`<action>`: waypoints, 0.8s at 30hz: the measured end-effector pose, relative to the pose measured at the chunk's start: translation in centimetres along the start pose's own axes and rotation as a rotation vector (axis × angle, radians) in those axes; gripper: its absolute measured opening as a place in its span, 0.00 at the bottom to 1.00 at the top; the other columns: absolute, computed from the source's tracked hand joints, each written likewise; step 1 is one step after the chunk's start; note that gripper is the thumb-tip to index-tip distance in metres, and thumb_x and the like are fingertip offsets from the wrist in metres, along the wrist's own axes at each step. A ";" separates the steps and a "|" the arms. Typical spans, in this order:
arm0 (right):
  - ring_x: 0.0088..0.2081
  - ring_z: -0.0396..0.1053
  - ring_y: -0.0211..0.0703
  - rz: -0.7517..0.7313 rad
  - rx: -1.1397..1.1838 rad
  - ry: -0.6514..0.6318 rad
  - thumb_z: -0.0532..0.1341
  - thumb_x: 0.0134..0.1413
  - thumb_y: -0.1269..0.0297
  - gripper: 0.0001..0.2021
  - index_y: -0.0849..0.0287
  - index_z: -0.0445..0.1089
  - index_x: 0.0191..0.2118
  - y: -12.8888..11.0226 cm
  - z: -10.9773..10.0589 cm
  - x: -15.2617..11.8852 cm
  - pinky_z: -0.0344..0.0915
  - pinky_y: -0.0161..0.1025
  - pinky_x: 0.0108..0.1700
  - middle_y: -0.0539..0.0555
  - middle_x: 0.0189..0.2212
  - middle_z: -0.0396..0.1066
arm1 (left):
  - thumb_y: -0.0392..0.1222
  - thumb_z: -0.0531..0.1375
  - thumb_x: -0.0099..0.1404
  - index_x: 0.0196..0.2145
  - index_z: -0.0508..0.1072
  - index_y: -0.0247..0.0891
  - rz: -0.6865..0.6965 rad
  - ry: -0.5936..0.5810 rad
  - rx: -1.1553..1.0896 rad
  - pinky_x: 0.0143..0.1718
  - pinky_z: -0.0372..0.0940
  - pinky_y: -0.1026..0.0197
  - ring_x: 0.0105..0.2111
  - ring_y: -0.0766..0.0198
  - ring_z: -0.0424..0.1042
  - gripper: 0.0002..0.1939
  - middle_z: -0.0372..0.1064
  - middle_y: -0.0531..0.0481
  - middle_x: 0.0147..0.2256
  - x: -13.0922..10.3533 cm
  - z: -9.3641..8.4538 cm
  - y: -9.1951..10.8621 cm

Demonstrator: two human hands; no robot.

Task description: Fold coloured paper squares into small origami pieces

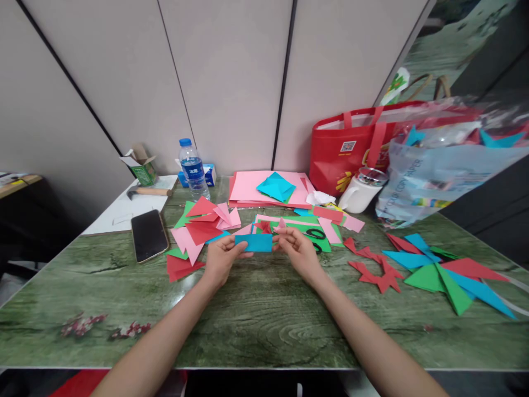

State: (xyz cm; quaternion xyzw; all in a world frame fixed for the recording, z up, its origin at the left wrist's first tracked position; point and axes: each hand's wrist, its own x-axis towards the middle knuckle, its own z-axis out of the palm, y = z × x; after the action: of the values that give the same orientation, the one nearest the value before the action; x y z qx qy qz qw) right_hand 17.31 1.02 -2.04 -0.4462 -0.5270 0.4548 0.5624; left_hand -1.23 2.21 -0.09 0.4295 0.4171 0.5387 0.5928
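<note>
A blue rectangular piece of paper, perhaps folded, is held level above the table in front of me. My left hand pinches its left end, thumb on the near face and fingers behind. At the right end, my right hand has its curled fingertips against the short edge. Just behind the paper lie black-handled scissors, their blades hidden, on green and pink sheets. Left of my left hand is a loose pile of red, pink and green folded paper pieces.
A phone, a hammer and a water bottle sit at left. Pink sheets are stacked at the back. At right are a white mug, a red bag, a plastic bag, red cutouts and coloured folded points.
</note>
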 end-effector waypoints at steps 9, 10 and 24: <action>0.24 0.68 0.39 -0.044 -0.286 -0.030 0.63 0.43 0.63 0.14 0.56 0.65 0.39 0.5 1.7 -1.7 0.65 0.36 0.25 0.52 0.34 0.70 | 0.39 0.66 0.47 0.34 0.72 0.31 -0.063 -0.207 0.138 0.34 0.70 0.59 0.28 0.63 0.73 0.16 0.74 0.48 0.30 -1.0 0.5 -1.1; 0.24 0.68 0.39 -0.047 -0.304 -0.017 0.63 0.43 0.64 0.14 0.57 0.65 0.39 0.6 1.7 -1.7 0.65 0.36 0.25 0.52 0.33 0.70 | 0.38 0.66 0.46 0.36 0.71 0.31 -0.048 -0.217 0.168 0.34 0.69 0.60 0.29 0.63 0.73 0.18 0.74 0.48 0.31 -1.0 0.5 -1.1; 0.22 0.68 0.38 -0.042 -0.226 -0.082 0.63 0.44 0.64 0.13 0.56 0.63 0.38 0.2 2.0 -1.7 0.64 0.36 0.24 0.52 0.36 0.69 | 0.28 0.63 0.40 0.33 0.60 0.37 0.019 -0.106 0.337 0.28 0.67 0.64 0.26 0.66 0.70 0.21 0.66 0.55 0.28 -0.9 0.8 -1.0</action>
State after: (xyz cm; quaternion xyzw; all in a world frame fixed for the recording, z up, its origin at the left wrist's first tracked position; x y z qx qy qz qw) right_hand 15.25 -0.54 -2.45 -0.4765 -0.6067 0.3986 0.4959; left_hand -0.25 1.22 -0.78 0.5544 0.4656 0.4434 0.5285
